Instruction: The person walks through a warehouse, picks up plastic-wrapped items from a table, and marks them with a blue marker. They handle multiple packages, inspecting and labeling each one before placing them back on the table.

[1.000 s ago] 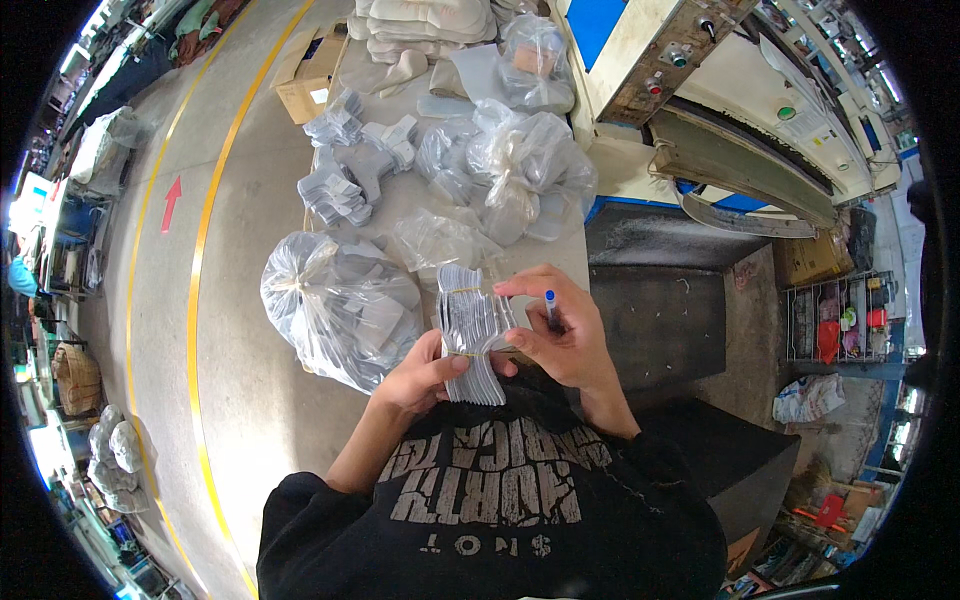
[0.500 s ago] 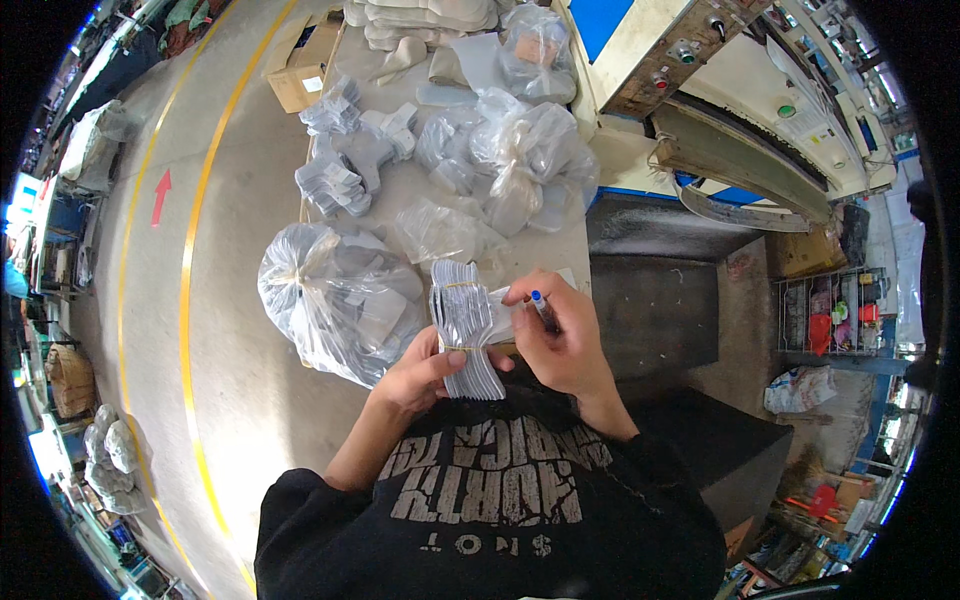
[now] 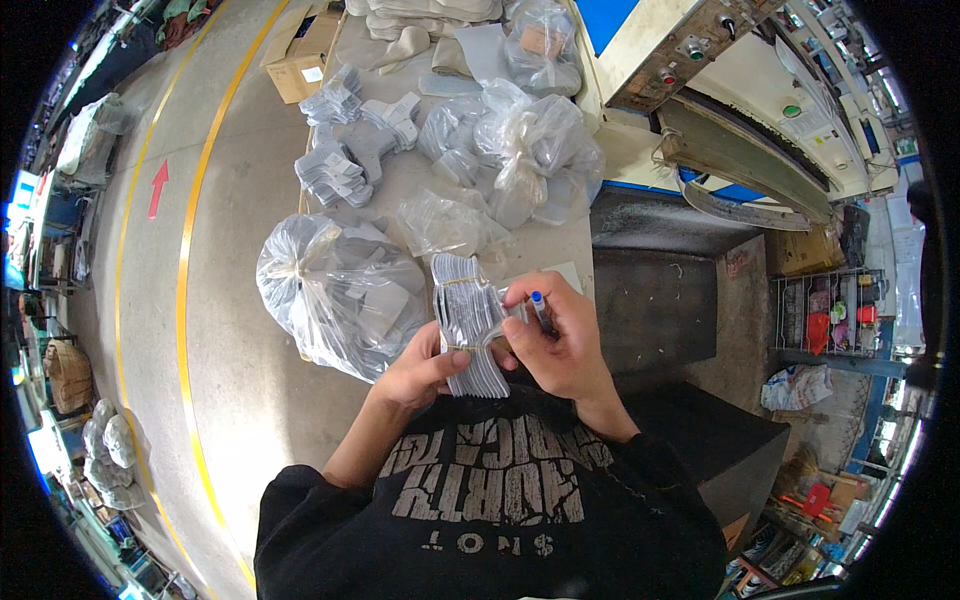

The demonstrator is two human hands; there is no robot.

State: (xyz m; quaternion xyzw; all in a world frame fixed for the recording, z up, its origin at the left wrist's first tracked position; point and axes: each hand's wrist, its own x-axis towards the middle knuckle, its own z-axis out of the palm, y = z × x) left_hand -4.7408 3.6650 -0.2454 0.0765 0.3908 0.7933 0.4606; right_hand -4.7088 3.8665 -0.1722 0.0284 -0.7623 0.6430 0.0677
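My left hand (image 3: pixel 418 372) is closed around the lower part of a bundle of grey-white shaped cut pieces (image 3: pixel 466 325), its thumb across the front. Thin yellowish bands wrap the bundle near its top and at its lower part. In my right hand (image 3: pixel 562 345) a blue-ended pen (image 3: pixel 541 307) is tucked between the fingers. The thumb and forefinger of that hand are at the bundle's right edge, where one piece seems bent outward. A tied clear plastic bag of pale pieces (image 3: pixel 340 300) stands just left of the bundle, and a crumpled clear bag (image 3: pixel 450 222) lies beyond it.
Several stacks of grey cut pieces (image 3: pixel 338 172) lie on the table (image 3: pixel 375 225), with more tied bags (image 3: pixel 515 140) at its far right. A machine with a control panel (image 3: pixel 690 48) stands to the right. A cardboard box (image 3: pixel 296 65) sits at the table's far left.
My right thumb and forefinger have shifted onto the bundle's right edge, and the pale piece there shows less. The left hand keeps its hold. The view has shifted slightly.
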